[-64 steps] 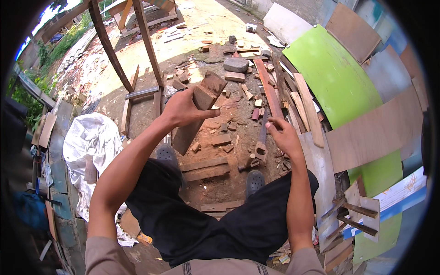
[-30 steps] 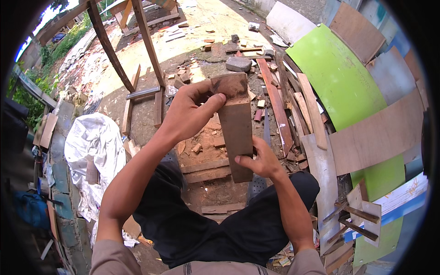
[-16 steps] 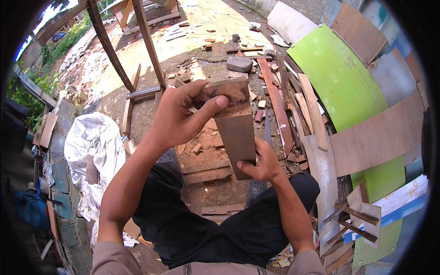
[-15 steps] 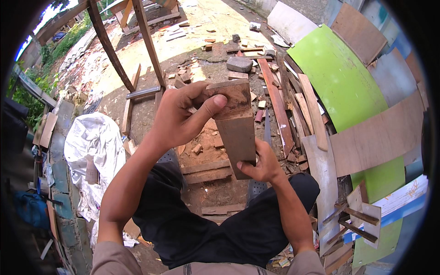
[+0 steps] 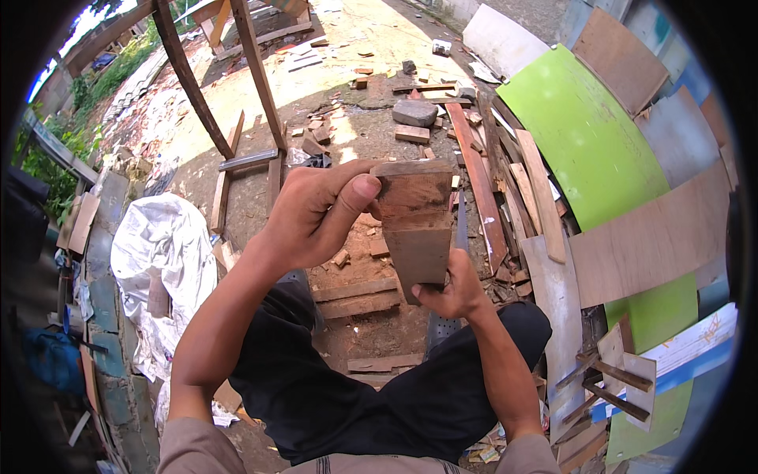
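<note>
In front of me, above my lap, I hold up a thick wooden block with a stepped notch cut across its far end. The notched face is reddish brown with dark stains; the longer face below it is greyish. My left hand is closed at the far left corner, its thumb along the edge and its fingertips partly hidden behind. Lower down, my right hand grips the near end, thumb across the front face and fingers largely hidden behind the wood.
Boards lie on the ground between my legs. Wood offcuts and a grey stone are scattered ahead. Long planks and a green panel are on the right. A white sack lies left, near a wooden frame.
The block has shifted slightly right and turned, showing more of its notched face. My left thumb has slid off that face to the corner edge. My right hand has kept its grip.
</note>
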A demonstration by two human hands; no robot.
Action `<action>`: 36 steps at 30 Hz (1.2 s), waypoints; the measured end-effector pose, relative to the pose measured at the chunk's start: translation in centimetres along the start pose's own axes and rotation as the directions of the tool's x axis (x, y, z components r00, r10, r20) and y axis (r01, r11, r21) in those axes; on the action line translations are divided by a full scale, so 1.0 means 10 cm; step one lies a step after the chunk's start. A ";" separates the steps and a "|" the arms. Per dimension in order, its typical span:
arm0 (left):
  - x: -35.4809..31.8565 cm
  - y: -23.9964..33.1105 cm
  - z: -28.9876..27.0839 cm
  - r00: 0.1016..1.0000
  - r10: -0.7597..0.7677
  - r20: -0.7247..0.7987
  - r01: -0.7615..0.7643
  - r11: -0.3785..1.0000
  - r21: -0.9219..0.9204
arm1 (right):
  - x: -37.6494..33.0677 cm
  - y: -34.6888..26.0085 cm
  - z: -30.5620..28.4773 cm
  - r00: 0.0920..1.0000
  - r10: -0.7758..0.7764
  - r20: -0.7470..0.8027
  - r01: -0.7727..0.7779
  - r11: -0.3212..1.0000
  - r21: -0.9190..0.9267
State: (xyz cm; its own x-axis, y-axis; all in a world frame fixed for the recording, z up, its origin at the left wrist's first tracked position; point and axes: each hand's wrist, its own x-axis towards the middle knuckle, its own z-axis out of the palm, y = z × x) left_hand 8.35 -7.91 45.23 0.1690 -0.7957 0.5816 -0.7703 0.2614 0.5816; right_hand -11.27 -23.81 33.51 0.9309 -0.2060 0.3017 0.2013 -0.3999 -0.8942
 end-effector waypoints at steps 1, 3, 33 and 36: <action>0.00 -0.01 0.02 1.000 0.019 -0.015 -0.019 1.000 -0.015 | 0.00 0.01 0.00 1.000 -0.007 -0.001 0.007 1.000 0.005; 0.00 -0.01 0.02 0.999 0.035 -0.023 -0.036 0.999 -0.031 | -0.01 0.03 -0.01 1.000 -0.022 -0.002 0.022 1.000 0.015; -0.01 -0.36 0.02 0.842 -0.539 0.033 0.531 0.838 0.124 | 0.10 0.10 0.05 0.992 0.058 -0.116 -0.072 0.990 -0.123; -0.08 -0.47 -0.02 0.862 -0.504 0.055 0.495 0.860 0.122 | 0.10 0.18 0.05 0.992 0.107 -0.063 -0.115 0.982 -0.146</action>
State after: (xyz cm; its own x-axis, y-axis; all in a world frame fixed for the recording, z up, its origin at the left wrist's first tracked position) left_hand 11.97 -8.43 42.15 0.4998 -0.8479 0.1767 -0.6542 -0.2359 0.7185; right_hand -9.81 -24.27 31.98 0.9259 -0.3038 0.2246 0.0458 -0.5000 -0.8648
